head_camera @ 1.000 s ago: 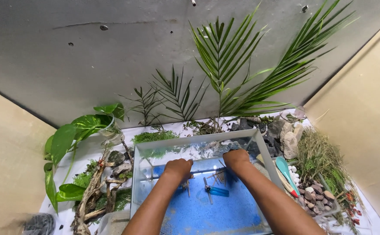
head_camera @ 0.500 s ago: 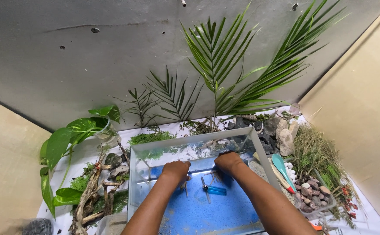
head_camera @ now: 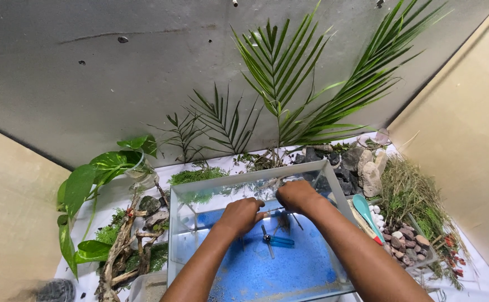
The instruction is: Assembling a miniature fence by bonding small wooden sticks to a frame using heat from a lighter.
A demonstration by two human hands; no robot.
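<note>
1. Both hands are reaching down into a clear glass tank (head_camera: 178, 223) that's sitting on a white surface, and its floor is covered in bright blue sand (head_camera: 267, 274).
2. The left hand (head_camera: 243, 215) is hovering near the back of the tank with its fingers curled in. It's looking like it's pinching something small, but I honestly can't tell if it's actually holding anything.
3. The right hand (head_camera: 296, 196) is sitting just beside it, a bit further back, knuckles up and fingers tucked under. Same deal, the fingertips are hiding, so no idea whether the grip is closed on something.
4. Right below the hands, a small blue tube-shaped piece with thin dark rods (head_camera: 275, 240) is lying on the sand, apart from both hands as far as I can see.
5. On the left of the tank, a pile of driftwood (head_camera: 120, 251) is lying next to a broad-leafed green plant (head_camera: 96, 173).
6. On the right, grey rocks (head_camera: 362, 168) are sitting at the back corner, with a teal spoon (head_camera: 365, 210) and a heap of small pebbles (head_camera: 404, 237) nearer the front, plus dry grass (head_camera: 409, 190).
7. Palm fronds (head_camera: 289, 84) are leaning against the grey wall behind it all.
</note>
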